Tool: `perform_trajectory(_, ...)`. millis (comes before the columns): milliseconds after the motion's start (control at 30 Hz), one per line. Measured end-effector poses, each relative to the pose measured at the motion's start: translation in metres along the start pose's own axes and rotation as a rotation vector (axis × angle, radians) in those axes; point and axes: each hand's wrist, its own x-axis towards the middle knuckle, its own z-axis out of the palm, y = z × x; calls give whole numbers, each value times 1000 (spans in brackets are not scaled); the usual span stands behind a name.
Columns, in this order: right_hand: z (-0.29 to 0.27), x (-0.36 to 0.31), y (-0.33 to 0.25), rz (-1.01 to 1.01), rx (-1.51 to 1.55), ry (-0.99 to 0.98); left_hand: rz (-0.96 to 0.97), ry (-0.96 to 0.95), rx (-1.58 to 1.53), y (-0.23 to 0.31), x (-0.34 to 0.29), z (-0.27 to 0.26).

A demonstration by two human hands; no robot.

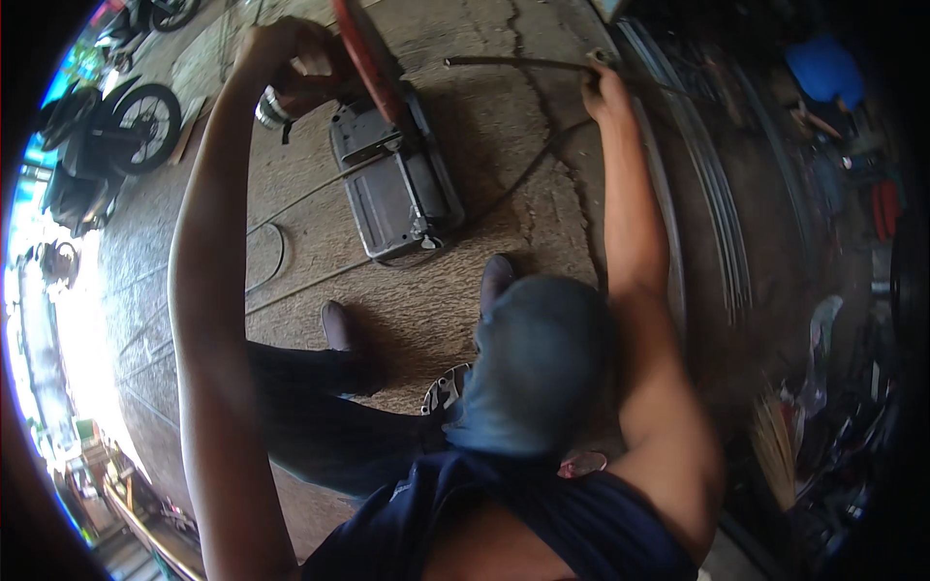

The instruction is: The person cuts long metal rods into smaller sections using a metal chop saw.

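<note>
My right hand [604,89], arm stretched forward, is closed around a thin dark metal rod [504,63]. In front of me on the floor stands a cut-off saw with a grey metal base [383,208] and a red arm [366,63] slanting up. Beside the saw's far left side, my left hand [295,58] is curled in shadow over a dark reddish part [308,94]; what its fingers grip is unclear. A silver cylindrical piece [272,108] shows just below it. Another long thin rod [305,205] meets the saw base from the left.
My bent right knee [542,358] fills the lower middle. Long metal bars [712,203] lie to the right, near a bundle of bristles [775,436]. A cable [528,172] crosses the cracked floor. Motorbikes [107,136] stand at far left; a person in blue [823,70] is at far right.
</note>
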Motion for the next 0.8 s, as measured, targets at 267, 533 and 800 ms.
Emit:
perform_trajectory(267,27,-9,-91,-98,-118,-52,-439,116,63,-22,22,-5)
perform_trajectory(533,-34,-64,-100,82,-343,76,-395,1,169,-61,50,-3)
perform_trajectory(800,-237,-185,-88,320,-1130,178,-183,-304,95,-89,73,-3)
